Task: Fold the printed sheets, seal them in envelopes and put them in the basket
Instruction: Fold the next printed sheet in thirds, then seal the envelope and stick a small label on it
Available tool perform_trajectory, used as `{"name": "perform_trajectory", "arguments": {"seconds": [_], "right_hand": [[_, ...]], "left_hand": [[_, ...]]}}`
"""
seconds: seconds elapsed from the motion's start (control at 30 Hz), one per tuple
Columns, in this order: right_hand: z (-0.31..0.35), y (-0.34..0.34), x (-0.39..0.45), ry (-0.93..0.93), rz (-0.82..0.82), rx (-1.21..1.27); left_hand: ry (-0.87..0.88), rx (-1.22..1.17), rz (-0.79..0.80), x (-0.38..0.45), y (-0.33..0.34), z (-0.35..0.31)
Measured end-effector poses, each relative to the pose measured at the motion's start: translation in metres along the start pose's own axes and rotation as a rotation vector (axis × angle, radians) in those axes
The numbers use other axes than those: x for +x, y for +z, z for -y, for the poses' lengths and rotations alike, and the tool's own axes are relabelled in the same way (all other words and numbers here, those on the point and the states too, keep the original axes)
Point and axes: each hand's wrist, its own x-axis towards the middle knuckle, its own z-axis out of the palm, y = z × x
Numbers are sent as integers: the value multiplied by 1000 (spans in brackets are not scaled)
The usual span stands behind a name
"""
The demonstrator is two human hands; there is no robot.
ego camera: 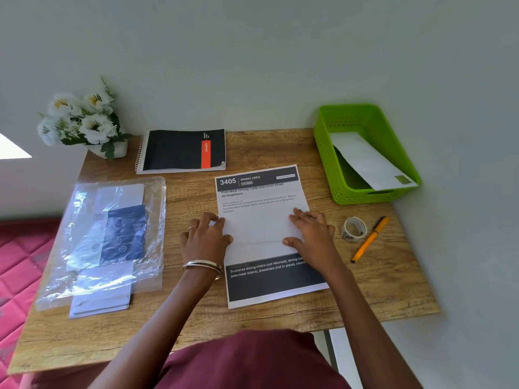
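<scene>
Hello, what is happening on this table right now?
A person presses both hands, left and right, flat on a printed sheet lying on the table; it shows a crease but lies open. One envelope already lies in the green basket. Tape and a pen wait beside it.

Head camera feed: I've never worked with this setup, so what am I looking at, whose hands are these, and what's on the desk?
There is no machine here. One wide-angle camera on a person's head looks down at their own bare hands. The left hand and right hand lie flat on a printed sheet on the wooden table, gripping nothing. The green basket at the far right holds a white envelope. Beside the right hand lie a tape roll and an orange pen. To the left is a plastic bag of envelopes; behind are a black notebook and white flowers.
</scene>
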Motion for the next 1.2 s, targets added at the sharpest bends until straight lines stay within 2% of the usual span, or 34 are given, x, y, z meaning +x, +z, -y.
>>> {"name": "perform_trajectory", "arguments": {"seconds": [0.13,0.2,0.23,0.33,0.47,0.63,0.7,0.77,0.83,1.2], "right_hand": [[-18,-16,-21,-18,-312,168],[-36,-29,-33,93,-460,120],[-45,-35,-38,165,-483,84],[-66,-44,-48,290,-413,-72],[-79,-44,-47,286,-322,-124],[-75,-47,-47,230,-370,193],[-66,-56,-50,174,-316,401],[-57,-62,-55,108,-257,580],[-46,-68,-59,62,-214,693],[-13,-64,-62,-60,-126,935]], "left_hand": [[1,48,-89,-9,3,-13],[63,20,-113,-12,4,-21],[98,-13,-105,-13,4,-26],[205,-96,-63,-18,5,-44],[324,-161,-5,-25,8,-69],[481,-303,91,-25,3,-91],[521,-462,117,-26,-3,-98],[528,-612,108,-29,-11,-106],[524,-667,68,-32,-19,-112],[281,-750,-53,-40,-32,-109]]}}
